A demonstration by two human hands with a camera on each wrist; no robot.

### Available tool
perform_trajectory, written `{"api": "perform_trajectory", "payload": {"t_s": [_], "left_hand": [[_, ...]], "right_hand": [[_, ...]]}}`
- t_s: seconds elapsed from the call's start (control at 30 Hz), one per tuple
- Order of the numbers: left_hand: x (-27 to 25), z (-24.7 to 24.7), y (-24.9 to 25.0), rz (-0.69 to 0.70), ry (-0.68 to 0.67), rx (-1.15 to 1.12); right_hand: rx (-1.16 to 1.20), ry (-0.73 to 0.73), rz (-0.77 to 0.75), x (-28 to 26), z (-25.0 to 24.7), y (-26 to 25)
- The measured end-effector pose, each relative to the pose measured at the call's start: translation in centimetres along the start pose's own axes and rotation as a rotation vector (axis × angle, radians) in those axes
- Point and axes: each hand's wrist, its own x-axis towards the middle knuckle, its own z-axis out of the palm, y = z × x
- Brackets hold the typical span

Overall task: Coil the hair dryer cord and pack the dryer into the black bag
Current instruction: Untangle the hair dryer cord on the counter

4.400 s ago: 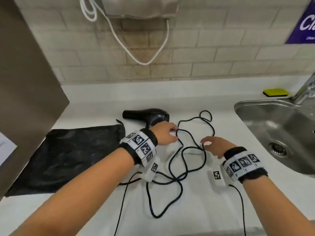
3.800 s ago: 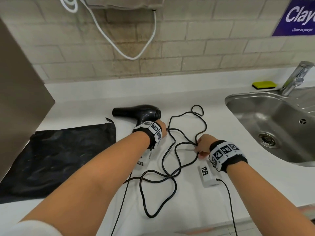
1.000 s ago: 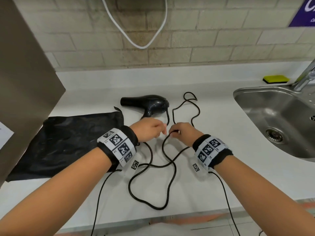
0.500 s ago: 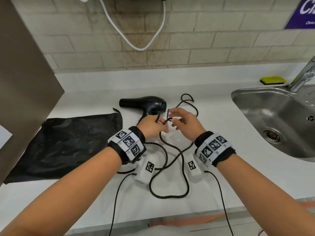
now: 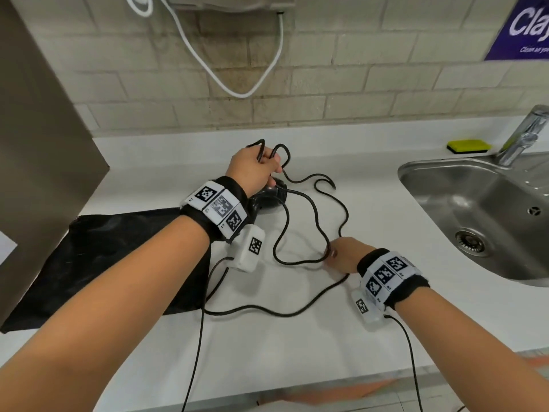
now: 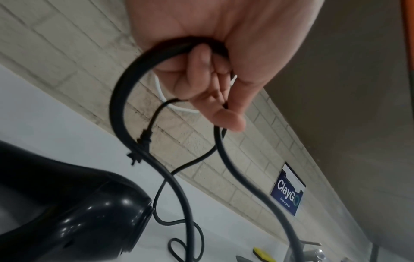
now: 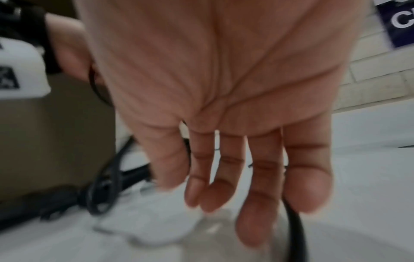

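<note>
Left hand (image 5: 252, 171) is up above the counter (image 5: 297, 346), centre of the head view, its grip curled round a couple of gathered loops of the black cord (image 5: 315, 221). The left wrist view shows the fingers (image 6: 201, 70) folded over those loops, with a thin knotted string (image 6: 145, 140) caught up alongside. The hair dryer (image 5: 267, 197) sits on the counter just below that hand, mostly hidden behind the wrist. The black bag (image 5: 98, 257) lies flat at the left of the frame, its mouth not visibly open, so packing looks a good way off.

Right hand (image 5: 341, 257) is low at the centre right, down on the cord where a strand bends. Its grip looks loose: the right wrist view shows fingers (image 7: 257, 177) nearly straight, a strand running past the fingertips, nothing clearly pinched.

Now the hazards. Much of the cord sprawls over the counter in crossing strands, and where they overlap near the right hand a pull could cinch a tangle instead of feeding a clean loop. A hard tug with the raised hand would probably drag the dryer along the counter, since the cord runs straight into it. The held loops are few and uneven, so a relaxed grip could spill them. The thin string could snag. A long strand also trails toward the counter's front edge, bottom centre, and might slip over it.
</note>
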Motion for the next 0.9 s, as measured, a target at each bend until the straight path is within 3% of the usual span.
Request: {"api": "perform_trajectory", "payload": {"t_s": [0.07,0.13,0.23,0.33,0.5,0.63,0.73,0.83,0.9], "left_hand": [[0.0,0.4,-0.4,0.001,0.014,-0.009],[-0.1,0.8,-0.8,-0.003,0.015,-0.024],[-0.3,1.0,-0.9,-0.002,-0.001,-0.013],[-0.6,0.6,-0.7,0.033,-0.011,0.067],[-1.4,-0.5,-1.0,0.171,-0.002,0.205],[-1.8,-1.0,-1.3,0.249,-0.071,0.127],[-1.7,-0.9,-1.5,0.255,-0.116,0.102],[-1.7,-0.3,-1.8,0.227,-0.169,0.064],[-2.0,0.4,-1.8,0.294,-0.221,0.072]], "right_hand": [[0.266,0.152,-0.06,-0.2,-1.2,-0.4],[0.537,0.173,-0.129,-0.5,-2.4,-1.2],[0.545,0.062,-0.181,-0.2,-3.1,-2.4],[0.617,0.113,-0.181,0.6,-2.4,-2.9],[0.976,0.36,0.088,2.2,-2.3,-0.9],[0.82,0.345,0.302,3.8,-2.0,1.2],[0.756,0.359,0.354,3.9,-2.2,1.2],[0.79,0.622,0.144,2.5,-3.3,-0.7],[0.749,0.746,-0.053,1.5,-4.2,-2.7]]}}
